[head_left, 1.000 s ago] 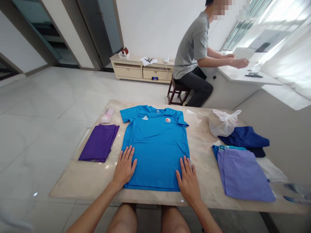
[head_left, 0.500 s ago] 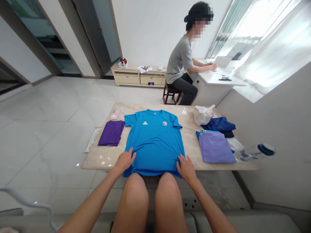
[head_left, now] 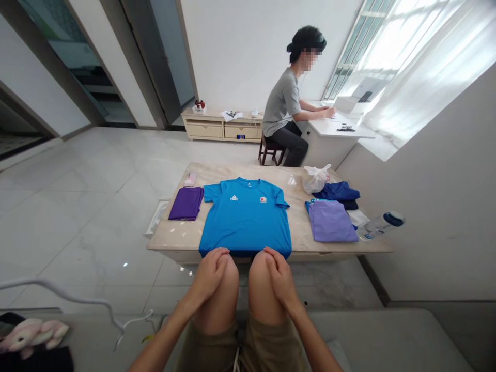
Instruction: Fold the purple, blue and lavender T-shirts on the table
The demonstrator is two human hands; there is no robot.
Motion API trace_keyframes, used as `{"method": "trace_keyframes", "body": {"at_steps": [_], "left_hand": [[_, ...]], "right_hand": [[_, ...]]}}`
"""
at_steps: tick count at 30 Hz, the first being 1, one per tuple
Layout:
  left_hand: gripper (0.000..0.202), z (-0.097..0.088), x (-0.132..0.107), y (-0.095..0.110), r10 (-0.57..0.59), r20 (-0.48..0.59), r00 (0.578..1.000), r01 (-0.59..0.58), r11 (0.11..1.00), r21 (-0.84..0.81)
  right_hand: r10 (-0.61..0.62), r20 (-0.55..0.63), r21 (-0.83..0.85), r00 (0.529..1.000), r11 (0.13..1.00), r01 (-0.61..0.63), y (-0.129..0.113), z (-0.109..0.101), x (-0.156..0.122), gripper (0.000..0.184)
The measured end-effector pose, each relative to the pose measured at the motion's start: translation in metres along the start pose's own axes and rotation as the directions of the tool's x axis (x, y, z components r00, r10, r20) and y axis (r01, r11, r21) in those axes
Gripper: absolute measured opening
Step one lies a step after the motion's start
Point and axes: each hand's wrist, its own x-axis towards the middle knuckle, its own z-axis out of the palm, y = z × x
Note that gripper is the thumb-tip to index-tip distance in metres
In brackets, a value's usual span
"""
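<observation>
A blue T-shirt (head_left: 246, 222) lies spread flat on the low table (head_left: 298, 227), collar at the far side, its hem hanging over the near edge. Two small white prints show on its chest. My left hand (head_left: 211, 271) rests on my left knee, fingers laid over it, just below the hem. On my right knee lies my right hand (head_left: 281, 274), fingers likewise stretched over the kneecap. Neither hand holds anything. Left of the shirt is a folded purple cloth (head_left: 186, 203); to its right sits a folded lavender garment (head_left: 333, 221).
Behind the lavender garment are dark blue clothes (head_left: 337, 191) and a white plastic bag (head_left: 316, 178). A clear bottle (head_left: 382, 226) leans at the table's right end. Beyond, a person (head_left: 287, 98) sits at a white desk (head_left: 337, 126). A plush toy (head_left: 33, 333) lies on the sofa.
Both hands have left the lower sides of the blue T-shirt and come back onto my knees. The shirt stays spread out. The camera view has shifted slightly.
</observation>
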Motion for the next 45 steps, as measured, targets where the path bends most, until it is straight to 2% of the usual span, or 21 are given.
{"method": "trace_keyframes", "body": {"at_steps": [3,5,11,19,23,26,30,32,35,37,39,42,45], "left_hand": [[0.041,0.002,-0.014,-0.002,0.104,-0.098,0.99,-0.089,0.985,0.145],[0.041,0.001,-0.019,-0.003,0.138,-0.145,0.98,-0.111,0.977,0.183],[0.039,-0.013,-0.024,-0.003,0.127,-0.167,0.978,-0.109,0.988,0.11],[0.04,-0.034,-0.038,-0.015,0.091,-0.228,0.969,-0.076,0.994,0.073],[0.041,-0.038,-0.035,-0.019,0.067,-0.215,0.974,-0.059,0.997,0.046],[0.041,-0.034,-0.031,-0.014,0.05,-0.2,0.978,-0.045,0.998,0.031],[0.038,-0.029,-0.025,-0.004,0.024,-0.174,0.984,-0.024,1.0,0.001],[0.039,-0.03,-0.019,-0.006,-0.015,-0.136,0.991,0.011,0.999,-0.034],[0.047,-0.037,0.003,-0.024,-0.151,-0.055,0.987,0.14,0.977,-0.163],[0.057,-0.041,0.027,-0.045,-0.242,-0.001,0.97,0.233,0.936,-0.264],[0.064,-0.041,0.054,-0.071,-0.276,0.022,0.961,0.271,0.92,-0.285],[0.066,-0.031,0.093,-0.11,-0.25,-0.01,0.968,0.247,0.963,-0.109],[0.063,-0.01,0.12,-0.145,-0.146,-0.037,0.989,0.15,0.975,0.161]], "right_hand": [[0.032,-0.042,0.018,0.999,0.999,-0.031,0.003,-0.003,-0.007,0.061],[0.025,-0.048,0.013,0.999,1.0,-0.025,0.006,-0.011,-0.007,0.065],[0.019,-0.056,0.027,0.998,0.999,-0.017,0.013,-0.03,-0.001,0.072],[0.001,-0.117,0.02,0.993,1.0,0.001,0.017,-0.04,-0.008,0.072],[0.043,-0.107,0.102,0.993,0.994,-0.032,0.022,-0.053,-0.003,0.073],[0.06,-0.091,0.143,0.994,0.989,-0.046,0.027,-0.063,0.0,0.072],[0.094,-0.095,0.163,0.991,0.984,-0.077,0.028,-0.068,-0.004,0.07],[0.117,-0.079,0.169,0.99,0.98,-0.103,0.029,-0.069,-0.005,0.069],[0.139,0.025,0.157,0.99,0.978,-0.141,0.037,-0.069,0.007,0.064],[0.169,0.09,0.143,0.981,0.973,-0.181,0.049,-0.067,0.025,0.065],[0.206,0.108,0.078,0.973,0.973,-0.215,0.067,-0.063,0.05,0.068],[0.178,0.065,-0.156,0.982,0.974,-0.167,0.099,-0.049,0.092,0.072],[0.036,0.071,-0.403,0.997,0.915,-0.005,0.13,-0.028,0.124,0.074]]}}
